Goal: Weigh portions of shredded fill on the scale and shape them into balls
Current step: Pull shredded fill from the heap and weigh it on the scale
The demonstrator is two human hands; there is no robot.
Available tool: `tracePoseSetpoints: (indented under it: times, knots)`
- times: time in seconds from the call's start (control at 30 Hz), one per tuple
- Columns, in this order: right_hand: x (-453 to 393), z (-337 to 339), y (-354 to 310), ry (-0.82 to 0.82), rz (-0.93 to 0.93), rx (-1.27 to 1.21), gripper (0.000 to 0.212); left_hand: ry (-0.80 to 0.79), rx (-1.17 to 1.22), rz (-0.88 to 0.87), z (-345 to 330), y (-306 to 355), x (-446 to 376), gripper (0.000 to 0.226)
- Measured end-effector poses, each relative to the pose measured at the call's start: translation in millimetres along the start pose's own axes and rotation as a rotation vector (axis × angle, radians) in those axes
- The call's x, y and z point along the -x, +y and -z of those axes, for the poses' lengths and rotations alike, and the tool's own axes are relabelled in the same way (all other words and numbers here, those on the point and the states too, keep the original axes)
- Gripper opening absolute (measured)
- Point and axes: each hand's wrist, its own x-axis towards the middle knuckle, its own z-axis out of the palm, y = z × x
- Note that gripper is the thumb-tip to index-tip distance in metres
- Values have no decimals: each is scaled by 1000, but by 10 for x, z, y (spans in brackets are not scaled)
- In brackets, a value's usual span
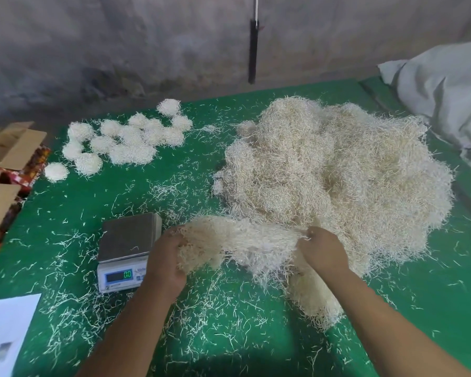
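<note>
A big heap of pale shredded fill [335, 175] covers the right half of the green table [93, 208]. My left hand [165, 261] and my right hand [321, 248] each grip one end of a stretched clump of fill [237, 240], held just above the table at the heap's near edge. A small digital scale [128, 248] with a bare metal pan stands left of my left hand; its green display reads 0.0. Several finished fill balls [123, 142] lie in a cluster at the far left.
Loose strands litter the whole table. Open cardboard boxes [3, 170] with red packaging sit at the left edge. A white sheet [3, 333] lies at the near left corner. A grey sack [446, 96] rests at the far right. A dark rod [253, 50] hangs against the wall.
</note>
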Motion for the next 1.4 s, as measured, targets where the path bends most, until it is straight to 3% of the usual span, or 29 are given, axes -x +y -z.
tracePoseSetpoints:
  times: [0.03,0.13,0.23,0.3,0.37,0.43,0.5,0.6,0.7,0.73,0.8,0.9,0.93,1.03,1.1,1.17,1.27,1.33,1.4]
  knots:
    - [-12,34,37,28,-44,-15,23,54,35,9,34,-9,-39,48]
    - [-44,110,170,81,-138,-75,6,83,70,58,11,79,-15,70]
    - [-59,92,257,118,-217,-177,18,158,150,-65,68,118,14,43]
    - [-65,94,289,156,-285,-282,19,105,240,-94,48,172,57,42]
    - [-118,147,363,185,-362,-338,7,100,199,-113,77,232,44,44]
    - [-174,246,456,173,-464,-361,9,110,55,-208,107,300,117,50]
    - [-212,327,522,162,-528,-398,22,86,-54,-183,126,344,148,61]
    - [-111,364,365,237,-383,-414,70,30,-210,-197,126,393,188,67]
    - [171,276,-88,363,50,-405,67,-61,-357,-265,47,407,353,68]
    - [293,208,-278,296,200,-402,57,-92,-407,-293,32,416,400,67]
    - [515,-1,-611,8,422,-331,47,-138,-421,-291,40,453,400,67]
    - [734,-365,-1002,-428,479,-252,89,-98,-398,-280,105,540,368,51]
    - [759,-475,-1103,-505,445,-294,92,-101,-402,-306,124,570,367,43]
    - [761,-690,-1348,-550,323,-455,46,-107,-294,-309,169,645,393,31]
    - [716,-770,-1397,-484,287,-376,8,-67,-183,-264,271,661,441,30]
    - [646,-783,-1301,-350,373,-254,23,24,-89,-263,383,695,457,27]
    - [403,-673,-962,-222,341,-158,38,96,-111,-311,549,736,459,20]
    - [182,-575,-670,-150,223,-20,39,95,-148,-317,612,737,489,26]
    - [11,-444,-459,-48,37,4,24,79,-164,-311,671,726,480,21]
